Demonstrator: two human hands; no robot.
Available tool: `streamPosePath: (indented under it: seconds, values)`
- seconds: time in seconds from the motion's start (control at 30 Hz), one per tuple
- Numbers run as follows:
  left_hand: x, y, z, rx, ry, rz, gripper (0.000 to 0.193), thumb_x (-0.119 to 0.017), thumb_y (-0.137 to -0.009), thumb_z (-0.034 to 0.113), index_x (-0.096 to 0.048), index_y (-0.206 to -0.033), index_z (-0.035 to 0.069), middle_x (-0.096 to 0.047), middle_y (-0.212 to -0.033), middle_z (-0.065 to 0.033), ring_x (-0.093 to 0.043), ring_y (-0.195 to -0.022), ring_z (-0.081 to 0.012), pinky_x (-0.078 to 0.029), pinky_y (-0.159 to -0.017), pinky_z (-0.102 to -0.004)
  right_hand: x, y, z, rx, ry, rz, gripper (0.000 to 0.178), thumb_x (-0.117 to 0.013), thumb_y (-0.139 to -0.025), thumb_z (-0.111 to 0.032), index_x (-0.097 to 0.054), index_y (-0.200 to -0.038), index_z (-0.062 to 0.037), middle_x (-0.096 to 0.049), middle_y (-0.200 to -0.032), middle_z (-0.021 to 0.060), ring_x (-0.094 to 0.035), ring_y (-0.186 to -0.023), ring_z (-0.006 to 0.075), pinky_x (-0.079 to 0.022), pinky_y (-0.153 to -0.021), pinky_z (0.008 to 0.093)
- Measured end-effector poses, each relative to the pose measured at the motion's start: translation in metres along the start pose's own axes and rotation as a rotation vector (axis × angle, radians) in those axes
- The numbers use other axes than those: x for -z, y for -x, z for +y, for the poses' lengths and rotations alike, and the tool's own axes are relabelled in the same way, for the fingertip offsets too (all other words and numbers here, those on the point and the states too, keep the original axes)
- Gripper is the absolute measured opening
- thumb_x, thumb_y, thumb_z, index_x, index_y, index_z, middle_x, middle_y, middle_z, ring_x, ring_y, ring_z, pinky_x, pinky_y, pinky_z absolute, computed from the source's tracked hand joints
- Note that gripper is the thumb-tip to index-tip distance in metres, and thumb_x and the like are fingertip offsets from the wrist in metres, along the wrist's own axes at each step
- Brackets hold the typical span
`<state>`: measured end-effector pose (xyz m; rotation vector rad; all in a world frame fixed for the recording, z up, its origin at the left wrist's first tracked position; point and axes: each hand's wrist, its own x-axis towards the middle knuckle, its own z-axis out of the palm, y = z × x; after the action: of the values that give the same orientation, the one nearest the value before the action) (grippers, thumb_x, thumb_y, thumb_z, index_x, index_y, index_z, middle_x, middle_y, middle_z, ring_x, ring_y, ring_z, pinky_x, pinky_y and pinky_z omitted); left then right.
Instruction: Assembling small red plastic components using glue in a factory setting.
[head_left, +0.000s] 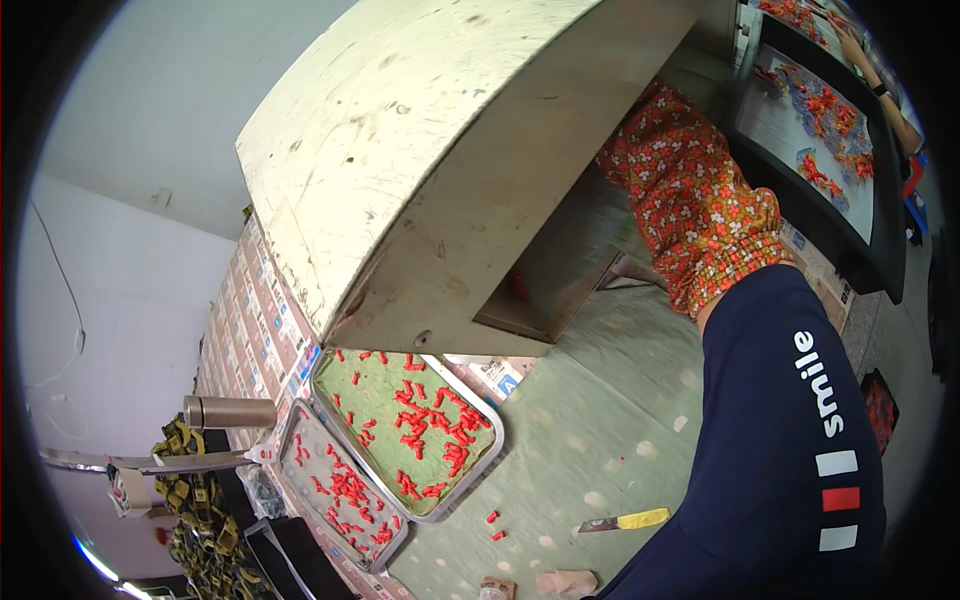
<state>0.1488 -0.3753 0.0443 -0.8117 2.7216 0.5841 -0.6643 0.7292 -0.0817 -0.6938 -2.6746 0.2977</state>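
Under the open side of a large, scuffed, cream-painted metal hood [400, 150], an arm in a navy sleeve [770, 420] and a red-orange floral oversleeve [700, 200] is extending out of sight. Neither of the person's hands is showing, so whether they are gripping anything cannot be told. Beside the hood's lower corner, a green-lined rectangular metal tray [390, 455] is holding many small red pieces [412, 440], and a narrower grey metal tray [312, 465] is lying alongside with more. On the green, pale-spotted tabletop [570, 430], two loose red bits [492, 517] are lying near a yellow-handled knife [645, 518]. A steel cylindrical flask [230, 412] is resting at the left; a co-worker's hand [850, 45] is appearing at upper right.
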Motion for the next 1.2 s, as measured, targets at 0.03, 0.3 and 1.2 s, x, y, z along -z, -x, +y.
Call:
streamPosePath:
  seconds: [0.03, 0.3, 1.2]
  values:
    - [0.003, -0.007, -0.002, -0.257, -0.172, -0.110, 0.032, -0.068, -0.098, 0.017, -0.064, -0.123, -0.003, -0.069, -0.110, -0.0106, -0.068, -0.097, -0.0199, -0.058, -0.074, -0.0295, 0.000, -0.001, 0.002, -0.006, -0.001, -0.011, 0.026, -0.061, -0.101, -0.021, -0.065, -0.121, -0.0044, -0.066, -0.114, 0.0176, -0.062, -0.092, 0.0316, -0.045, -0.078, 0.0440]
    - [-0.011, -0.008, 0.197, 0.357, 0.415, 0.333, 0.031, -0.068, -0.099, 0.015, -0.065, -0.123, -0.003, -0.069, -0.112, -0.0105, -0.067, -0.099, -0.0190, -0.058, -0.080, -0.0318, -0.023, 0.024, -0.025, 0.041, -0.029, -0.068, 0.025, -0.061, -0.101, -0.022, -0.064, -0.118, -0.0049, -0.065, -0.109, 0.0157, -0.060, -0.086, 0.0286, -0.043, -0.072, 0.0412]
    - [0.020, 0.109, 0.184, 0.589, 0.473, 0.791, 0.035, -0.064, -0.099, 0.016, -0.063, -0.127, -0.003, -0.066, -0.120, -0.0176, -0.065, -0.106, -0.0287, -0.056, -0.085, -0.0376, -0.022, -0.003, -0.045, -0.024, -0.200, -0.168, 0.024, -0.060, -0.100, -0.029, -0.063, -0.109, -0.0064, -0.065, -0.092, 0.0093, -0.055, -0.066, 0.0182, -0.035, -0.051, 0.0316]
